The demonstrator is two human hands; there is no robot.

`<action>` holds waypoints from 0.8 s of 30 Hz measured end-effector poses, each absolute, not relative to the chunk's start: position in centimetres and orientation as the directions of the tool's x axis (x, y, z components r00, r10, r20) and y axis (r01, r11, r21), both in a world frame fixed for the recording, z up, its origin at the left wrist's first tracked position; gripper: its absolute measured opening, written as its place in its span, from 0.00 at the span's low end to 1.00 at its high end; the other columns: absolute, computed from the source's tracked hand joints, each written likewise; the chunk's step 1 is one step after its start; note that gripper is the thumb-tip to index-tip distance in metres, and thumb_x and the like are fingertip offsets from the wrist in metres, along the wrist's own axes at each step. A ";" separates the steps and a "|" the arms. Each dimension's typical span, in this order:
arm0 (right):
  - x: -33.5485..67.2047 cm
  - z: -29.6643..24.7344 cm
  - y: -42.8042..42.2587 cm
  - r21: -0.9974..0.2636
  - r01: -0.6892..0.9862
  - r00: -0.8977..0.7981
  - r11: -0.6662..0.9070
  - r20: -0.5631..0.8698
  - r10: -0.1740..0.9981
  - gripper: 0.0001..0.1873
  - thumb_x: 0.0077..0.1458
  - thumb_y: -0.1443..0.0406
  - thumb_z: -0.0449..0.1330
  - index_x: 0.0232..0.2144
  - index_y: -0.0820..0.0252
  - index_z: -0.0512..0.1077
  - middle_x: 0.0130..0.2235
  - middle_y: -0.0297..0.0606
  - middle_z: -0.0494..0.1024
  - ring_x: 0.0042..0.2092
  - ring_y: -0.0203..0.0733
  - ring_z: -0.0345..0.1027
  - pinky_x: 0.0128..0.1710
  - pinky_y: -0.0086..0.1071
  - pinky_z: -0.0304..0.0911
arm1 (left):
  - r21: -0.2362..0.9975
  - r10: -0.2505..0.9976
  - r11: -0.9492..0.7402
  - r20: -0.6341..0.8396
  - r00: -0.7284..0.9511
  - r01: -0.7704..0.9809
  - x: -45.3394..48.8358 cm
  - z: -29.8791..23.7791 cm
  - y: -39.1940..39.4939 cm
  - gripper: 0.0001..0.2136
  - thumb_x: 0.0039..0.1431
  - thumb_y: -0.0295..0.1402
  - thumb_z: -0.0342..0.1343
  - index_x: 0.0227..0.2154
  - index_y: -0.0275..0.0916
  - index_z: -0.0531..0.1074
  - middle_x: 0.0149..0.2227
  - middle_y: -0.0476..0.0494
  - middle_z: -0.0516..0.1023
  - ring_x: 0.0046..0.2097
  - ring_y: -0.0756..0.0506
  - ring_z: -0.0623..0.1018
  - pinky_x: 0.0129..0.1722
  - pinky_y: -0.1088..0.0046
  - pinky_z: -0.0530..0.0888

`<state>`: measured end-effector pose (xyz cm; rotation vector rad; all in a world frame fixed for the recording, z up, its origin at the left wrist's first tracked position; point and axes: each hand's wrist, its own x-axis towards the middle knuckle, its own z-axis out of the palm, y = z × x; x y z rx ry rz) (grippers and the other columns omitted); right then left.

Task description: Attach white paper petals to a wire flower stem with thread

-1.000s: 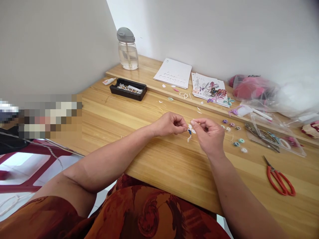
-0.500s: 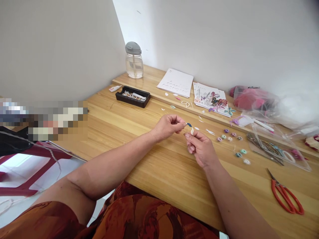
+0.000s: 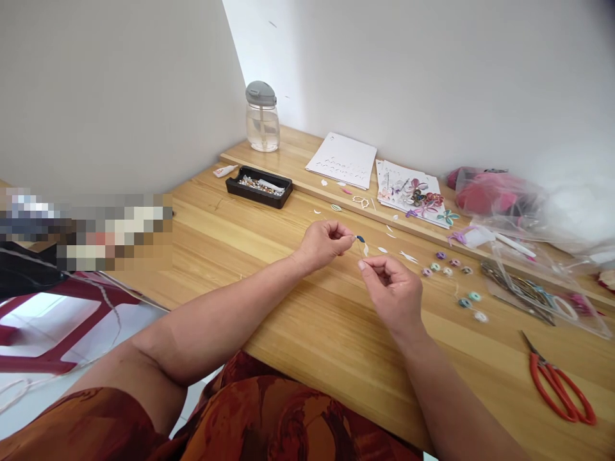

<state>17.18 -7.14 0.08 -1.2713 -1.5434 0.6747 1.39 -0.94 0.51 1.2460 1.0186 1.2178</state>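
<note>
My left hand point(image 3: 324, 243) is closed in a pinch over the wooden table point(image 3: 269, 275), holding a tiny blue and white paper piece point(image 3: 360, 241) at its fingertips. My right hand point(image 3: 391, 291) is just to the right and slightly nearer, its fingers also pinched together close under that piece; what they grip is too small to name. Small white paper petals point(image 3: 406, 257) lie on the table just beyond the hands.
Several small rolled paper coils point(image 3: 449, 266) lie right of the hands. Red scissors point(image 3: 560, 387) sit near the right edge. A black tray of beads point(image 3: 259, 186), a water bottle point(image 3: 262, 118), white sheets point(image 3: 342, 160), decorated cards point(image 3: 413, 192) and plastic bags point(image 3: 519, 205) line the back.
My right hand has dropped lower and drawn slightly away from the left. The view shifted a little, so the table items sit lower in the picture.
</note>
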 end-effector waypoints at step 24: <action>19.2 -1.1 -4.4 -0.994 0.104 0.133 0.044 0.058 0.989 0.14 0.44 0.57 0.71 0.28 0.60 0.76 0.18 0.26 0.65 0.19 0.28 0.47 0.17 0.25 0.42 | 0.983 0.887 -0.018 0.101 0.451 -0.184 1.4 0.8 -1.8 0.09 0.50 0.33 0.64 0.26 0.32 0.72 0.21 0.51 0.70 0.24 0.55 0.67 0.25 0.79 0.66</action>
